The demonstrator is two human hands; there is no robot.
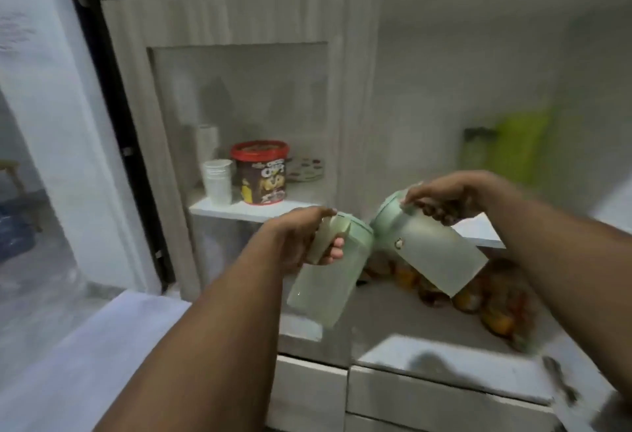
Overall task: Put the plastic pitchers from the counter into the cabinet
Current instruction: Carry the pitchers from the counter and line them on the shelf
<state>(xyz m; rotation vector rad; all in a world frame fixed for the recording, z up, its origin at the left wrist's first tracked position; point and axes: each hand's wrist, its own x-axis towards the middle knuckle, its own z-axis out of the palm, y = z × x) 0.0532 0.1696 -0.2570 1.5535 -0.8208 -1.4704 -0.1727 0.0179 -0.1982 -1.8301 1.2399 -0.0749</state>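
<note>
Two pale green, frosted plastic pitchers are held up in the air before the cabinet. My left hand [301,236] grips the handle of the left pitcher [321,284], which tilts with its lid toward the upper right. My right hand [448,195] holds the right pitcher [441,253] at its lid and handle, its body slanting down to the right. The two lids nearly touch at the middle. Behind them stands the cabinet [239,96] with its glass-panelled front and a white shelf [246,211].
On the shelf stand a stack of white cups [218,182], a red-lidded cereal tub [261,171] and a patterned plate [306,168]. Orange and red fruit [478,294] lies on the counter at the right. A lime-green object [519,144] hangs on the wall. White drawers [410,394] sit below.
</note>
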